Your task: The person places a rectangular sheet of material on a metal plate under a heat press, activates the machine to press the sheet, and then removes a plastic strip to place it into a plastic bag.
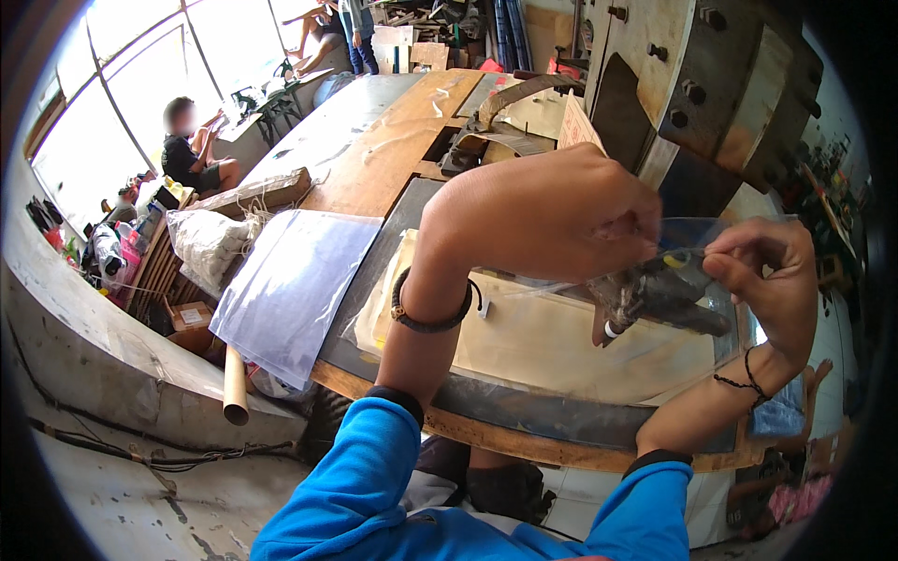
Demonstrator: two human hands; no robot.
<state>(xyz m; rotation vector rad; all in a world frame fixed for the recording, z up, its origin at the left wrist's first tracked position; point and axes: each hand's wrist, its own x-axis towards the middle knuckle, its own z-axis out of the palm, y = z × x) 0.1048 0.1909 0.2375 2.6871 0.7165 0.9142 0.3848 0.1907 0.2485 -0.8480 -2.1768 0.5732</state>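
Closest to me are my own blue sleeves (pixel 351 472), coming up from the bottom edge on both sides, with dark cuffs at the ends. My left hand (pixel 571 210) is bent over at the wrist with the fingers curled in, and its tips are mostly hidden, so I can't tell if they've got a grip on anything. My right hand (pixel 772 271) is pinching the clear plastic (pixel 697 229) between thumb and finger. That plastic is up over the right part of the table, running across toward my left fingers. I've got a dark band (pixel 430 325) on my left wrist and a thin cord (pixel 744 381) on the right one

There's a dark, lumpy thing (pixel 655 299) under or behind the plastic, can't make out what it is. Below that, some cream sheets (pixel 561 351) lie on the table (pixel 360 178). Off to my left a pile of clear sheets (pixel 295 280) hangs over the table edge, a cardboard tube (pixel 235 388) sticking out underneath, a white bag (pixel 210 245) and a wood block (pixel 257 193) just beyond. Big bolted metal machine (pixel 730 84) ahead on the right, and someone sitting (pixel 187 159) over by the window
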